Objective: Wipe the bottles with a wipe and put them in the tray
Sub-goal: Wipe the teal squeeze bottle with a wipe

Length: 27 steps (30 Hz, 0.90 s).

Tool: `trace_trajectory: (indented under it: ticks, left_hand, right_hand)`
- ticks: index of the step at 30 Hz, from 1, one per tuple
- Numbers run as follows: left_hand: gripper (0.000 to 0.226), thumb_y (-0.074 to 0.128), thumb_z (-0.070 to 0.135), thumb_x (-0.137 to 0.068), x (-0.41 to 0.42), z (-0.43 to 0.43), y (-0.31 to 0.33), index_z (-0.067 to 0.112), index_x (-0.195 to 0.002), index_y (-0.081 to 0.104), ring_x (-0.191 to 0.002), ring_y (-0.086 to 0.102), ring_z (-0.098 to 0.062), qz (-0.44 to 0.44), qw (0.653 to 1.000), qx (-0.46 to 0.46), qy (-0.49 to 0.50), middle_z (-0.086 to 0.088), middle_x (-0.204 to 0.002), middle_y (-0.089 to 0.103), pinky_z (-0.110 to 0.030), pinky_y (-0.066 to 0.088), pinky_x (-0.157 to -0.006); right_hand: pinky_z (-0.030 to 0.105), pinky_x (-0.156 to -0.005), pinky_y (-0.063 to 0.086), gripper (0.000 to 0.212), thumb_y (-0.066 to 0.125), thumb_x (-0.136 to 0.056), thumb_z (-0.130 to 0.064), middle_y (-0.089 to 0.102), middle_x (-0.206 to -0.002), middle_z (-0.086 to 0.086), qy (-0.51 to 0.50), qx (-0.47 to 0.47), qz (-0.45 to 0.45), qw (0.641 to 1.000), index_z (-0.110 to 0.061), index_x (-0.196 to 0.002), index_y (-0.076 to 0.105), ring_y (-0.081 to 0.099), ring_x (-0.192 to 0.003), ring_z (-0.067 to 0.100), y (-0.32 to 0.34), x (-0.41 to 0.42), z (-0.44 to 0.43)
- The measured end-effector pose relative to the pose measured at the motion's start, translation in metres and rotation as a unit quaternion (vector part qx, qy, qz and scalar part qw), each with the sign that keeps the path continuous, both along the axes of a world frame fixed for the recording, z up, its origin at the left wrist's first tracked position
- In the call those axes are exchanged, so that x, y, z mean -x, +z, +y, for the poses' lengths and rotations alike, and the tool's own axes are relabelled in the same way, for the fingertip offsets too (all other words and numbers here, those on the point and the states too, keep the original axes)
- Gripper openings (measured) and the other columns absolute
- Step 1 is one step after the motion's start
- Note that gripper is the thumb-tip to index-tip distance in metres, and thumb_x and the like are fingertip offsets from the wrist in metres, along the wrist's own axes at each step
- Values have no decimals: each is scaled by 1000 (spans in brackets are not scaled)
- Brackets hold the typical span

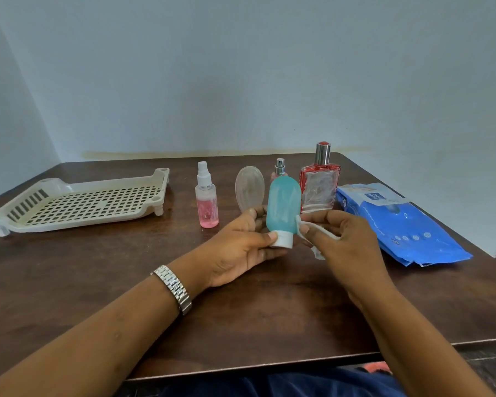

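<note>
The person sits at a dark wooden tabletop [269, 305] with both arms stretched forward. The left hand [241, 245] has its grip closed on a teal squeeze bottle [283, 207], held cap down: the thumb lies against the white cap and the fingers curl round behind the body. The bottle is up in the hand, in the middle of the tabletop and well apart from the tray. The right hand [344, 242] has its grip narrowed to a pinch on a crumpled white wipe [318, 233], which touches the bottle's lower right side just above the cap. Far off to the left lies the cream slotted tray [78, 223], standing on short feet. Between the tray and the hands a clear spray bottle [207, 202] with pink liquid stands upright. Just behind the left hand's fingers is a clear oval bottle [249, 189], also upright. Behind the teal bottle peeps a small atomiser [280, 169] with a silver top; it is mostly hidden, so its body looks pinkish but I cannot be sure. To its right stands a square glass perfume bottle [320, 187] with red trim and a silver collar. A blue pack of wipes [398, 224] lies flat on the right, near the right hand. A metal watch [173, 287] sits on the left wrist.
</note>
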<state>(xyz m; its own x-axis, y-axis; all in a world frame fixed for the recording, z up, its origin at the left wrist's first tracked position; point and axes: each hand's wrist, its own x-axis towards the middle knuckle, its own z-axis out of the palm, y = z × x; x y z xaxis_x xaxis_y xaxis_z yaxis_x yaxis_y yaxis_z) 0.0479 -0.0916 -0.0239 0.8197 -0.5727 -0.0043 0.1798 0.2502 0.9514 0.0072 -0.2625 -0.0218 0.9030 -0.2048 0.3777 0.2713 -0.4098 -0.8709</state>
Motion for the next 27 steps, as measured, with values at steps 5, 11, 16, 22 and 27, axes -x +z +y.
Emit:
trace_trajectory:
  ticks: [5, 11, 16, 22, 27]
  left_hand:
    - [43, 43, -12, -92, 6, -4, 3, 19, -122, 46, -98, 66, -19, 19, 999, -24, 19, -9, -118, 62, -34, 58, -80]
    - [75, 68, 0, -83, 4, -4, 0, 33, -132, 23, -85, 70, -12, -130, 964, -214, 89, -1, -101, 74, -25, 57, -70]
    - [85, 74, 6, -79, 1, -1, 3, 27, -142, 22, -86, 71, -12, -116, 960, -242, 84, -1, -97, 75, -25, 55, -73]
    - [59, 74, 5, -79, -2, 2, 4, 19, -130, 47, -85, 69, -11, -123, 959, -245, 66, -3, -99, 74, -22, 55, -68]
    - [68, 74, 4, -77, -5, 5, 2, 19, -137, 44, -86, 69, -15, -111, 966, -226, 50, -6, -100, 74, -24, 54, -69]
  right_hand:
    - [4, -61, 43, 8, 70, -81, -27, 65, -83, -18, -26, 58, -2, 998, -31, -89, 70, 59, -78, -7, -2, 5, 0]
    - [13, -68, 45, 6, 70, -81, -27, 66, -82, -13, -24, 68, 4, 997, -31, -86, 69, 60, -81, 2, -4, 9, -1]
    - [6, -69, 41, 10, 69, -82, -27, 64, -83, -21, -22, 93, -6, 995, -34, -87, 68, 57, -84, -5, -3, 14, -2]
    - [-3, -72, 35, 17, 69, -82, -17, 62, -86, -23, -3, 154, -58, 986, -26, -97, 72, 53, -90, -16, -6, 20, 8]
    - [-1, -72, 38, 11, 70, -81, -19, 69, -86, -12, -29, 168, -71, 983, -22, -91, 74, 59, -83, -5, 0, 7, 8]
